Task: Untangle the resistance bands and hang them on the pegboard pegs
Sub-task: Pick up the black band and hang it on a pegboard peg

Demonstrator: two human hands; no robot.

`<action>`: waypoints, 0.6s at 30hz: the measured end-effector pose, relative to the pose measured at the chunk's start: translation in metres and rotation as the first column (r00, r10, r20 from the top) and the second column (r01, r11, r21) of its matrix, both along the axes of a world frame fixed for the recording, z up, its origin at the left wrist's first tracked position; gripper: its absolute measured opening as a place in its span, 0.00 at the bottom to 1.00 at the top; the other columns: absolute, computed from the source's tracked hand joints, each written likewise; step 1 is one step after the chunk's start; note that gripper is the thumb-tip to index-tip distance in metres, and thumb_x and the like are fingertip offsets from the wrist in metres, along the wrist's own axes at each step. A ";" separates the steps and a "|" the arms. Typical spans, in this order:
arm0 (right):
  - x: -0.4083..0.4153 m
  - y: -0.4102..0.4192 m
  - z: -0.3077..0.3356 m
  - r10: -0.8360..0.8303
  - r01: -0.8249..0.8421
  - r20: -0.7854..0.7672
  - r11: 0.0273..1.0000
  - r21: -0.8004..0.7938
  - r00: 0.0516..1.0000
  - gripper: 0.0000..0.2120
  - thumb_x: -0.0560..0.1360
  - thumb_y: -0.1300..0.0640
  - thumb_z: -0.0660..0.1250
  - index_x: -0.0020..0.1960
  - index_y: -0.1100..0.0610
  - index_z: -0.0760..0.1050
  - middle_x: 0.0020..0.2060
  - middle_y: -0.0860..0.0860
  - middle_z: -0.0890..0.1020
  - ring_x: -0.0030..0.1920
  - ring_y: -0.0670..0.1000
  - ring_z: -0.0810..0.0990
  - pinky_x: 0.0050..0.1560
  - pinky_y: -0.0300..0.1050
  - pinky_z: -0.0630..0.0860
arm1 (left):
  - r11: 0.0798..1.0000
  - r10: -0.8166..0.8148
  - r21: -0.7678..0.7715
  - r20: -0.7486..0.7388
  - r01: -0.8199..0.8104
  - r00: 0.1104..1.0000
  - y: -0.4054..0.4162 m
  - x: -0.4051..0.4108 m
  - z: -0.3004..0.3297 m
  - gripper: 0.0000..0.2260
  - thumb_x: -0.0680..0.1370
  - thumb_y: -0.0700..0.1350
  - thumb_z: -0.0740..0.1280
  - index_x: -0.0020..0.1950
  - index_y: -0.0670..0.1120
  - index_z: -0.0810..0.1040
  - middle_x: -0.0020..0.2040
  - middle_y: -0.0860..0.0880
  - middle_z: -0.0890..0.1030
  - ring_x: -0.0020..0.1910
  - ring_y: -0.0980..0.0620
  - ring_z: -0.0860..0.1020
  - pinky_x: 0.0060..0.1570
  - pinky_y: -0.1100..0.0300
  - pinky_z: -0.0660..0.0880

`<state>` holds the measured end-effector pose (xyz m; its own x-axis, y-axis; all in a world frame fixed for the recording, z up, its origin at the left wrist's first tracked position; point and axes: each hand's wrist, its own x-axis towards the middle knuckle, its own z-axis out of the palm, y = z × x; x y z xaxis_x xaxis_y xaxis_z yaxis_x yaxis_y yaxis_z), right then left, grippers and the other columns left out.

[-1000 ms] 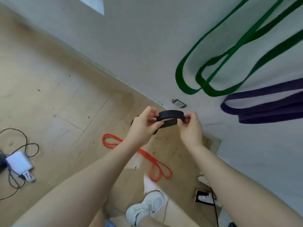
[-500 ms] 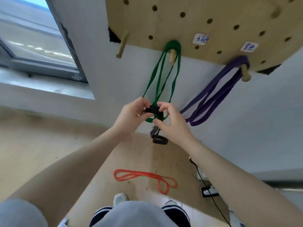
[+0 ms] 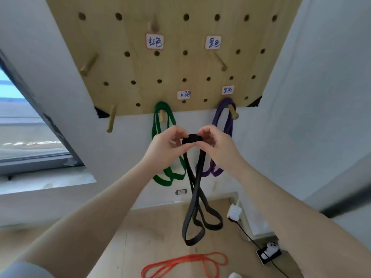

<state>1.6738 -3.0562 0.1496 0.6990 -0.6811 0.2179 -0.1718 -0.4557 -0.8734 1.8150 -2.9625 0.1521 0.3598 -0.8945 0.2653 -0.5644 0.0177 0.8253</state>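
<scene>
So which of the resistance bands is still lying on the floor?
The orange band, sprawled on the wooden floor at the bottom of the view. The green band and purple band hang on pegs, and both hands hold the black band.

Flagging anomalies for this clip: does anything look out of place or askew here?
Yes: the orange band lies loose on the floor while the green band and purple band hang on pegs. The black band, held by both hands, dangles with its strands crossed.
</scene>
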 end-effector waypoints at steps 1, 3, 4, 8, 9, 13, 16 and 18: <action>-0.001 -0.007 0.008 -0.005 0.005 0.042 1.000 0.005 0.999 0.08 0.74 0.61 0.68 0.49 0.50 0.72 0.43 0.42 0.79 0.43 0.37 0.78 0.49 0.31 0.74 | 1.000 0.010 -0.024 0.001 -0.010 1.000 -0.007 -0.002 0.007 0.08 0.73 0.42 0.71 0.48 0.48 0.75 0.41 0.57 0.77 0.39 0.55 0.76 0.44 0.63 0.75; -0.002 -0.021 0.022 -0.018 0.015 0.098 0.999 0.030 0.995 0.08 0.74 0.61 0.69 0.49 0.52 0.73 0.43 0.44 0.79 0.43 0.38 0.78 0.49 0.32 0.74 | 0.997 0.031 -0.066 0.021 -0.030 0.999 -0.022 -0.004 0.020 0.07 0.73 0.43 0.71 0.48 0.50 0.75 0.43 0.59 0.78 0.42 0.61 0.76 0.47 0.64 0.74; -0.002 -0.028 0.029 -0.027 0.023 0.118 0.999 0.039 0.993 0.08 0.74 0.61 0.69 0.49 0.52 0.73 0.42 0.44 0.79 0.43 0.39 0.77 0.49 0.33 0.74 | 0.996 0.042 -0.081 0.018 -0.041 0.999 -0.031 -0.005 0.027 0.07 0.73 0.44 0.71 0.48 0.51 0.76 0.44 0.59 0.79 0.45 0.62 0.76 0.49 0.64 0.73; -0.001 -0.057 0.056 -0.034 0.031 0.151 0.999 0.025 0.988 0.09 0.72 0.60 0.71 0.46 0.49 0.73 0.42 0.44 0.79 0.44 0.43 0.77 0.50 0.39 0.75 | 0.990 0.036 -0.130 -0.168 -0.059 0.985 -0.056 -0.013 0.049 0.07 0.74 0.40 0.70 0.49 0.49 0.76 0.46 0.50 0.82 0.47 0.51 0.81 0.53 0.56 0.77; 0.000 -0.065 0.061 -0.022 0.019 0.150 1.000 0.017 0.988 0.09 0.72 0.59 0.72 0.45 0.48 0.73 0.42 0.44 0.79 0.45 0.44 0.77 0.51 0.39 0.75 | 0.987 0.040 -0.150 -0.174 -0.067 0.984 -0.061 -0.014 0.053 0.07 0.74 0.39 0.69 0.50 0.47 0.76 0.46 0.48 0.83 0.47 0.50 0.82 0.53 0.54 0.78; -0.002 -0.091 0.084 0.034 -0.027 0.143 0.998 -0.054 0.989 0.08 0.71 0.60 0.72 0.47 0.53 0.76 0.42 0.46 0.80 0.44 0.44 0.78 0.50 0.37 0.75 | 0.979 0.112 -0.165 -0.069 -0.122 0.991 -0.080 -0.011 0.075 0.08 0.74 0.42 0.70 0.51 0.47 0.75 0.47 0.47 0.82 0.46 0.49 0.81 0.50 0.55 0.78; -0.004 -0.108 0.101 0.023 0.000 0.149 0.988 -0.155 0.989 0.06 0.72 0.59 0.71 0.48 0.54 0.77 0.41 0.45 0.81 0.41 0.41 0.78 0.45 0.31 0.73 | 0.973 0.161 -0.176 0.065 -0.147 0.985 -0.098 -0.007 0.096 0.06 0.73 0.42 0.70 0.47 0.50 0.76 0.44 0.50 0.81 0.44 0.53 0.80 0.48 0.60 0.77; -0.004 -0.120 0.114 0.000 0.039 0.198 0.981 -0.191 0.980 0.04 0.72 0.58 0.71 0.46 0.53 0.77 0.39 0.43 0.81 0.38 0.38 0.77 0.41 0.28 0.72 | 0.969 0.157 -0.207 0.089 -0.136 0.984 -0.111 -0.009 0.110 0.06 0.74 0.41 0.69 0.46 0.50 0.76 0.42 0.56 0.80 0.43 0.60 0.79 0.46 0.67 0.75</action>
<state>1.6703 -3.1765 0.2635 0.6166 -0.6254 0.4782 -0.0165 -0.6175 -0.7864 1.8063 -3.0731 0.2620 0.4439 -0.7593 0.4758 -0.6557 0.0866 0.7501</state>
